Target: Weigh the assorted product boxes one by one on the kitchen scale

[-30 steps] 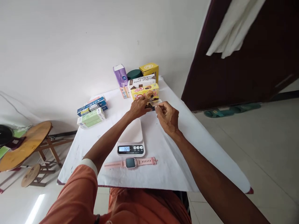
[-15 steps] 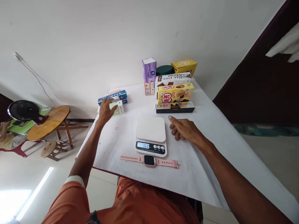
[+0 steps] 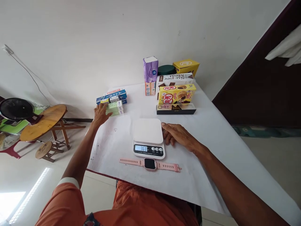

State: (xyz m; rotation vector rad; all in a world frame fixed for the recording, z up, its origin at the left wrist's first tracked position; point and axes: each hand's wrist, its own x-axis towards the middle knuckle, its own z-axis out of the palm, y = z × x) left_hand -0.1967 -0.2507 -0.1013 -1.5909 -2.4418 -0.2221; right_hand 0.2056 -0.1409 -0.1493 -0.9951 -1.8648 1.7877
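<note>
My left hand (image 3: 101, 115) is at the left end of a green-and-white box (image 3: 115, 108), thumb spread from the fingers; whether it touches the box is hard to tell. Blue boxes (image 3: 121, 94) lie just behind, with small yellow and grey boxes between. My right hand (image 3: 180, 136) rests against the right side of a white kitchen scale (image 3: 148, 131), its thumb side stretched toward the platform and the other fingers loosely bent. The scale's platform is bare and its display reads 363. In front of the scale lies a pink smartwatch (image 3: 150, 164) with its strap spread flat.
At the back right stand a purple tissue pack (image 3: 150, 69) on a small box, a dark green lid (image 3: 166, 69), a yellow box (image 3: 185, 66), a white box (image 3: 175, 79), a yellow snack box (image 3: 176, 94) and a long black-and-beige box (image 3: 176, 109). Stools and a fan are at left.
My right hand has moved left to the scale's edge, and the scale has shifted slightly left. My left hand has drawn back left and down from the boxes.
</note>
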